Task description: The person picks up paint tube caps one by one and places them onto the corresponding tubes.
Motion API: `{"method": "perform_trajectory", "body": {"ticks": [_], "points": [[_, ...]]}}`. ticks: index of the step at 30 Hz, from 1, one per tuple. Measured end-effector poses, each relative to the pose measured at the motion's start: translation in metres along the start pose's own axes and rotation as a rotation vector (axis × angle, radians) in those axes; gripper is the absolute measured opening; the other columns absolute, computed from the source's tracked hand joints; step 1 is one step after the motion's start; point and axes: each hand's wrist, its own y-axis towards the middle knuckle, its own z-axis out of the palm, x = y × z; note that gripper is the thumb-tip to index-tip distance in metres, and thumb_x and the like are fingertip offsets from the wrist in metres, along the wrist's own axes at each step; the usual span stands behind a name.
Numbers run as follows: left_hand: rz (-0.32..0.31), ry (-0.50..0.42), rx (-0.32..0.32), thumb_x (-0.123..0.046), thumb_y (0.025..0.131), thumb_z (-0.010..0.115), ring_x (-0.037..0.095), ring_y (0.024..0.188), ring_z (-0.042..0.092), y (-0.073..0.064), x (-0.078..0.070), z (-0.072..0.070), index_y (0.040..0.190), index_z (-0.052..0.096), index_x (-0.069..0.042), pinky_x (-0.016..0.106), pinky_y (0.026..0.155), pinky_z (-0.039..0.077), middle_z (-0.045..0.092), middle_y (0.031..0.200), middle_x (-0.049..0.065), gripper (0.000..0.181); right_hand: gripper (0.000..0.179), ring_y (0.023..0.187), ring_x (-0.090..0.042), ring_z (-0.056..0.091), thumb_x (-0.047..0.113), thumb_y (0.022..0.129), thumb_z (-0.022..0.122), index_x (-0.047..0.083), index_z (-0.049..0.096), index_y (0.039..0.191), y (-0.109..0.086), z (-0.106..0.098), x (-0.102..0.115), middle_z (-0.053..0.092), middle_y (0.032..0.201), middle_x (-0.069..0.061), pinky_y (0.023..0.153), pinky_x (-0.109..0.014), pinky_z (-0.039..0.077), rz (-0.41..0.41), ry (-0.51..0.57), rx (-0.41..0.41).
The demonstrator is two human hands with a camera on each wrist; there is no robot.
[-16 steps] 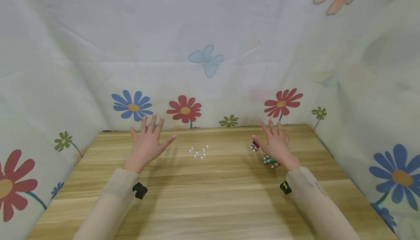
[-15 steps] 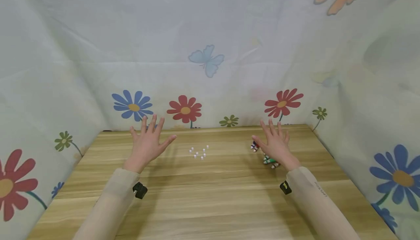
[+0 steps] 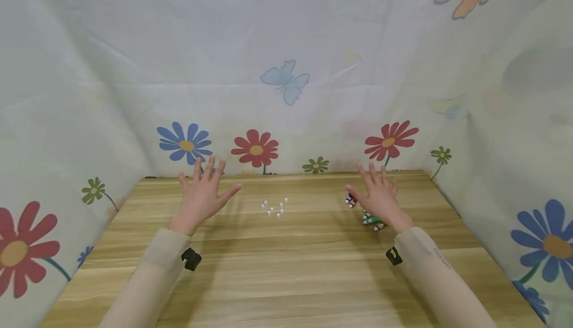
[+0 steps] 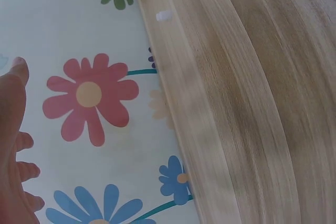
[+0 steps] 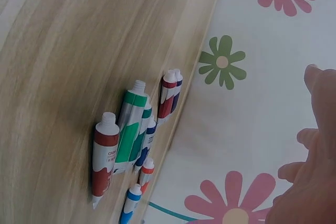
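Observation:
My left hand [image 3: 201,201] is held above the left part of the table, fingers spread and straight, holding nothing. To its right, several small white caps [image 3: 269,213] lie scattered on the wood; a few caps [image 4: 164,16] also show in the left wrist view. Over the right side hovers my right hand [image 3: 379,199], its fingers likewise spread and nothing in them. Beneath it lie several paint tubes, partly hidden by the hand in the head view. The right wrist view shows a brown-red tube [image 5: 105,156], a green tube [image 5: 128,129] and a dark red tube [image 5: 167,98], their white nozzles uncapped.
The wooden table [image 3: 277,268] reaches back to a pale cloth [image 3: 215,44] printed with flowers and butterflies. This cloth also closes off the left and right sides. Each sleeve cuff has a small black device [image 3: 191,259] at the wrist.
The head view has shifted slightly, so table and backdrop sit a little further right. Both hands keep the same spread pose; caps and tubes stay where they lay.

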Motion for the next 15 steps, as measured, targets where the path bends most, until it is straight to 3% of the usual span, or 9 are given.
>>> {"method": "perform_trajectory", "body": {"ticks": [10,15], "points": [[0.035,0.016,0.006,-0.072,0.093,0.048,0.05,0.149,0.006,-0.005,0.0,0.002,0.158,0.031,-0.011,0.081,0.104,-0.004,0.018,0.165,0.02,0.091,0.081,0.149,-0.051,-0.002,0.06,0.101,0.048,0.012,0.02,0.161,-0.006,-0.009,-0.022,0.006,0.165,-0.024,0.106,-0.08,0.001,-0.026,-0.048,-0.009],[0.052,-0.029,0.066,-0.067,0.094,0.054,0.048,0.15,0.011,-0.008,0.003,0.006,0.158,0.032,-0.01,0.08,0.106,0.0,0.02,0.164,0.02,0.088,0.079,0.149,-0.05,0.006,0.057,0.102,0.048,0.01,0.023,0.16,-0.01,-0.019,-0.033,0.014,0.163,-0.027,0.106,-0.08,0.006,-0.031,-0.059,-0.012]]}}
